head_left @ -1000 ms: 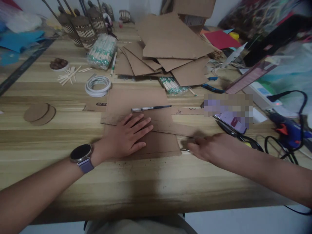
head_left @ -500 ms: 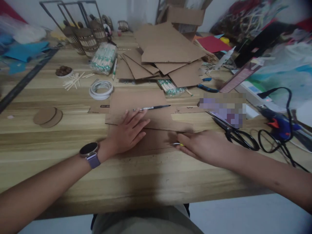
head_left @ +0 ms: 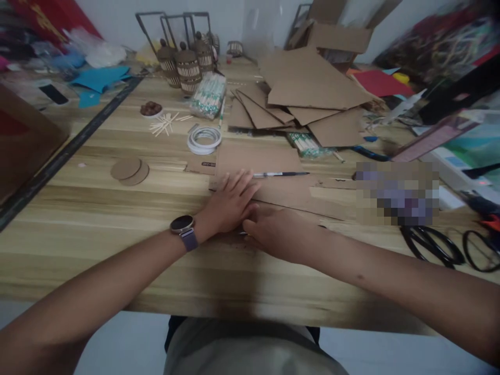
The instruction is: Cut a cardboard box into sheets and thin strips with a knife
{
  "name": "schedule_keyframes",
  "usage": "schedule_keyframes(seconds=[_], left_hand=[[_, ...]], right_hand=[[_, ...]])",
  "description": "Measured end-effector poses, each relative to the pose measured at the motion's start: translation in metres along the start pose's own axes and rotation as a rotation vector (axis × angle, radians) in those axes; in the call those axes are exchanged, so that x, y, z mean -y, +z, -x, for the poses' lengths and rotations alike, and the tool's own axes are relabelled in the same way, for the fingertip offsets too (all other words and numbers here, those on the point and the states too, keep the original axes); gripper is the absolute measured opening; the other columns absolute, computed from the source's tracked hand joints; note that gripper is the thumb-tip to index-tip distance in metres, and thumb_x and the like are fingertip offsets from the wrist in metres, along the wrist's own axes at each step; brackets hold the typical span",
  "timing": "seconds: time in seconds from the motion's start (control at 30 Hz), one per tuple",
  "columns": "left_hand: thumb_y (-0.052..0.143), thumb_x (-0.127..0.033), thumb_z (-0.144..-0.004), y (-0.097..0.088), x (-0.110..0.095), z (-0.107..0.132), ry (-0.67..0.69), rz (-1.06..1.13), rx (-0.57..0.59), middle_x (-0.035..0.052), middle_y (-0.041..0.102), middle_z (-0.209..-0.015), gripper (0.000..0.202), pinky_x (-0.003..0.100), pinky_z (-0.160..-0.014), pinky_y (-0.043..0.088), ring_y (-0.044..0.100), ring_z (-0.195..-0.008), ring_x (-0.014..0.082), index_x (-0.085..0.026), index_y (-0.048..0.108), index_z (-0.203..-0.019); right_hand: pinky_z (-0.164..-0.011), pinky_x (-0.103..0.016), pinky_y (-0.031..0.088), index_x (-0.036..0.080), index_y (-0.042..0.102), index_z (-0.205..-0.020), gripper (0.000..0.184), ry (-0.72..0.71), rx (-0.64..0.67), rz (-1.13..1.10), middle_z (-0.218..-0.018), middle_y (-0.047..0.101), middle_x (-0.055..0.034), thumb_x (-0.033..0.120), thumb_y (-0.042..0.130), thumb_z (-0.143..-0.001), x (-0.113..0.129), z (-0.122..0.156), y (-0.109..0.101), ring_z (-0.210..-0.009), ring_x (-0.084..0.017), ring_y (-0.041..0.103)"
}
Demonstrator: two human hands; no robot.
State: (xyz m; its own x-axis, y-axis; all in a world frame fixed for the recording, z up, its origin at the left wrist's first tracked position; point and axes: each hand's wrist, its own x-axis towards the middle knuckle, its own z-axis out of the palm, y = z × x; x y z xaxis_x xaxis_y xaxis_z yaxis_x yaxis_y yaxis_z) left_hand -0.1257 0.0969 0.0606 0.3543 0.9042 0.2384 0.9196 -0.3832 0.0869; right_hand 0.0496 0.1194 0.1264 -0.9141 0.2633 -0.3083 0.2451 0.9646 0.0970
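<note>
My left hand (head_left: 228, 205) lies flat with fingers spread on a brown cardboard sheet (head_left: 260, 158), a watch (head_left: 182, 224) on its wrist. Close beside its thumb, my right hand (head_left: 275, 232) is closed around a craft knife (head_left: 242, 233). Only a sliver of the blade's metal shows; the rest is hidden by my fingers. A dark line crosses the cardboard just above my right hand. On the sheet, past my left fingertips, rests a black pen (head_left: 287, 174).
Cardboard pieces (head_left: 312, 83) are piled at the back. A roll of white tape (head_left: 203, 140), cardboard discs (head_left: 130, 171) and loose sticks (head_left: 164, 124) lie to the left. Black scissors (head_left: 432, 245) are on the right, near a cable. Small lidded baskets (head_left: 188, 70) stand behind.
My right hand has moved left with the craft knife, up against my left hand. My left hand stays flat on the cardboard. The view has turned left.
</note>
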Motion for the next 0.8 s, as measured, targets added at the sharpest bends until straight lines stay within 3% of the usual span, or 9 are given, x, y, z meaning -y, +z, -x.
schedule_keyframes(seconds=[0.33, 0.53, 0.8], left_hand=[[0.041, -0.045, -0.103, 0.005, 0.0, -0.001, 0.01, -0.033, -0.02, 0.0211, 0.03, -0.161, 0.055, 0.059, -0.119, 0.022, 0.024, -0.15, 0.0376, -0.012, 0.045, -0.146], [0.044, -0.044, -0.102, 0.004, 0.0, -0.001, 0.011, -0.03, -0.019, 0.0221, 0.03, -0.161, 0.054, 0.059, -0.119, 0.022, 0.025, -0.149, 0.038, -0.011, 0.047, -0.145], [0.042, -0.044, -0.103, 0.003, -0.001, -0.001, 0.023, -0.06, -0.031, 0.0219, 0.032, -0.16, 0.053, 0.058, -0.118, 0.025, 0.028, -0.148, 0.0387, -0.011, 0.048, -0.144]], right_hand=[[-0.054, -0.029, 0.034, 0.009, 0.064, -0.123, 0.035, 0.005, 0.049, 0.109, -0.091, 0.075, -0.0135, 0.014, 0.043, -0.096, 0.006, 0.001, -0.01, -0.072, -0.021, 0.069], [-0.05, -0.029, 0.029, 0.009, 0.063, -0.123, 0.033, 0.014, 0.099, 0.075, -0.081, 0.074, -0.0096, 0.018, 0.041, -0.099, 0.004, -0.002, -0.013, -0.064, -0.02, 0.066], [-0.05, -0.027, 0.039, 0.008, 0.065, -0.121, 0.035, 0.021, 0.125, 0.157, -0.083, 0.075, -0.0132, 0.006, 0.047, -0.092, 0.013, -0.006, -0.027, -0.07, -0.022, 0.071]])
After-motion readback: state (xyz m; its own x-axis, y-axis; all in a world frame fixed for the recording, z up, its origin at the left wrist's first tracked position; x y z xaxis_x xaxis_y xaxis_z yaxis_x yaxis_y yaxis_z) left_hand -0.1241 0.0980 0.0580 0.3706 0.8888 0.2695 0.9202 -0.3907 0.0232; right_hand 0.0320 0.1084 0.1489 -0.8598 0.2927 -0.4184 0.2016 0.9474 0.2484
